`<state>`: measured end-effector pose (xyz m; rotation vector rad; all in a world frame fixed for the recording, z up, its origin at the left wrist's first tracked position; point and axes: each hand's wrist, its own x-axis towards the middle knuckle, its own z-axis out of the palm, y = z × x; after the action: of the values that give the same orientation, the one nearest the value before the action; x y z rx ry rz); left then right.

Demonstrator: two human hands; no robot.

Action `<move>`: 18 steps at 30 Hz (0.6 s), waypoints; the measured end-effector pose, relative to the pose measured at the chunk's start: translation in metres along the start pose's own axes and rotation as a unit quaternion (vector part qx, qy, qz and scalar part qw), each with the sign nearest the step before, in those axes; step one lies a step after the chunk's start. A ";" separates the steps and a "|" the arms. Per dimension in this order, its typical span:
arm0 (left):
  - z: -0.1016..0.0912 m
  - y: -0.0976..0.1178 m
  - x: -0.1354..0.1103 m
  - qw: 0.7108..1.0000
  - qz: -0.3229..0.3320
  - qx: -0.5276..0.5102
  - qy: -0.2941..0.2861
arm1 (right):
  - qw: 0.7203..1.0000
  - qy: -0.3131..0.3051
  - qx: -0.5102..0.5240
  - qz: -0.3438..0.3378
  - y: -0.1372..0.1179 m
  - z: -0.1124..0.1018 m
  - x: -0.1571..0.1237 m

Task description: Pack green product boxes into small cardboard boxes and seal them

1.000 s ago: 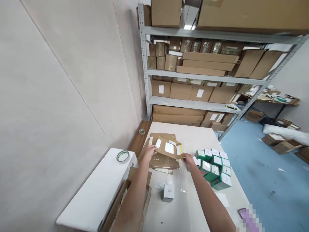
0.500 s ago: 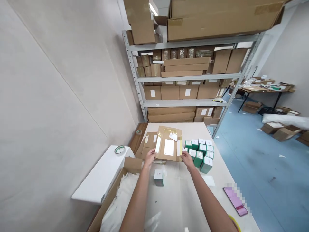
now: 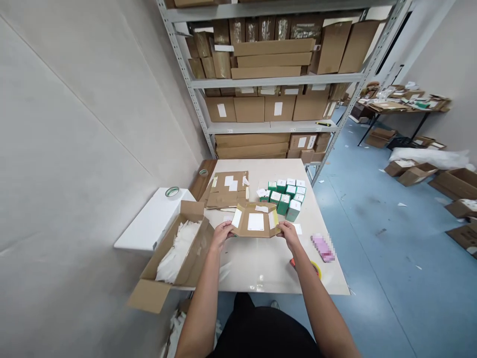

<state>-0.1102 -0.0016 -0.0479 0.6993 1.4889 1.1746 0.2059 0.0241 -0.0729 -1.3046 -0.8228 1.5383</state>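
Observation:
A flattened brown cardboard box [image 3: 256, 222] with white labels and yellow tape is held between both hands over the white table [image 3: 261, 263]. My left hand [image 3: 222, 232] grips its left edge and my right hand [image 3: 287, 232] grips its right edge, fingers closed on the card. Behind it lies a stack of more flattened boxes [image 3: 226, 189]. A cluster of small green and white boxes [image 3: 284, 194] stands to the right of that stack.
An open carton with white filling [image 3: 179, 246] sits at the table's left edge beside a white ledge with a tape roll [image 3: 172, 191]. A blurred phone [image 3: 322, 248] and yellow tape [image 3: 316, 267] lie at the right. Metal shelving [image 3: 276, 82] with cartons stands behind; boxes litter the blue floor.
I have lifted the flattened box off the stack and drawn it toward me. My head has tilted down and back, showing more of the table and the open carton.

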 end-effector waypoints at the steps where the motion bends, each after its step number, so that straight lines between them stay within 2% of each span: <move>1: 0.001 -0.006 -0.007 1.000 -0.019 -0.008 -0.006 | 1.000 0.001 0.007 0.020 0.002 -0.006 -0.008; 5: 0.016 -0.025 -0.026 0.997 -0.080 -0.012 -0.009 | 0.995 0.017 -0.024 0.092 0.007 -0.022 -0.027; 8: 0.030 -0.037 -0.032 0.996 -0.087 -0.003 0.007 | 0.994 0.023 -0.053 0.098 0.009 -0.031 -0.028; 14: 0.036 -0.053 -0.036 1.000 -0.011 0.003 0.018 | 0.990 0.044 -0.081 0.106 0.025 -0.053 -0.022; 18: 0.029 -0.064 -0.034 0.999 0.005 0.040 0.010 | 0.993 0.014 -0.094 0.075 0.046 -0.055 -0.023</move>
<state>-0.0630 -0.0453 -0.0930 0.7512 1.5575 1.1384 0.2490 -0.0173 -0.1187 -1.5505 -0.8860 1.5852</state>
